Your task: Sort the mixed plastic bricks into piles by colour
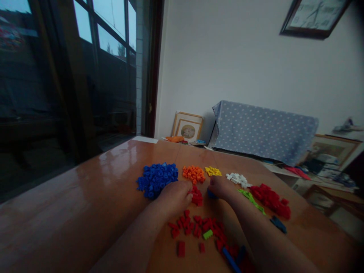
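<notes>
Table (pixel 113 182): glossy, brown. Blue brick heap (pixel 157 176) biggest on it, just beyond and left of left hand (pixel 176 194). Left hand: fingers bent at the near cluster's left edge; cannot tell if grasping. Right hand (pixel 222 185): curled, fingertips hidden; grip cannot be told. Red brick cluster (pixel 196 196) between the hands, long axis roughly away from the wearer, left hand nearer. Blue piece (pixel 211 194) just under right hand, right of cluster.
</notes>
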The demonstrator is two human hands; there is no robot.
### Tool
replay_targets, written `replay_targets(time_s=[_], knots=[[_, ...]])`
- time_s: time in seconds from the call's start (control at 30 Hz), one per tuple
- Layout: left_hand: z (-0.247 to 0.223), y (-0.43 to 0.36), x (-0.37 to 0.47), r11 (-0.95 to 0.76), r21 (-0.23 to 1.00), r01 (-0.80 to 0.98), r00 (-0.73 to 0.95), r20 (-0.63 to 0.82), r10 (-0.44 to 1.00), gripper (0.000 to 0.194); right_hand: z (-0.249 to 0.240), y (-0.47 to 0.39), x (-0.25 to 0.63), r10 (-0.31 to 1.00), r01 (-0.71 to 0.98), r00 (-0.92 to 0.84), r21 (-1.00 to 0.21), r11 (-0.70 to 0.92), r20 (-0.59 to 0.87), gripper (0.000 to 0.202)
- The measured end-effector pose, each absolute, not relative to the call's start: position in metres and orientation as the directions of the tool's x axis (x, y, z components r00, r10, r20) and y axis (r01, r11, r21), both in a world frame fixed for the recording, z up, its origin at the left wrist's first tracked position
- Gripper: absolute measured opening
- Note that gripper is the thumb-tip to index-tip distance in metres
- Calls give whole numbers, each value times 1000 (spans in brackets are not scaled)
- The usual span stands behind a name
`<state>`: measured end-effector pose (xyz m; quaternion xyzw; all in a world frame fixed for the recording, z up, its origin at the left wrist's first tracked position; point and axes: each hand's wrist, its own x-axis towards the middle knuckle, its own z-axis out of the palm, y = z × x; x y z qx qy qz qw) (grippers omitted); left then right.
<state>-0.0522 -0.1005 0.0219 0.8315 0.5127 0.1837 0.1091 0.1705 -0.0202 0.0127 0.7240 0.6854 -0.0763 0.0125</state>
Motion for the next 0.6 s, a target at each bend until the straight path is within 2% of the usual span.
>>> replay_targets(time_s=[0.47, 0.6], knots=[[23, -101, -50, -444, 402, 801, 407, 178, 896, 13, 39, -98, 211, 977, 967, -85, -251, 34, -196, 28], [25, -103, -49, -434, 405, 805, 401, 166, 901, 13, 38, -140, 228, 950, 950, -160, -303, 75, -267, 50]])
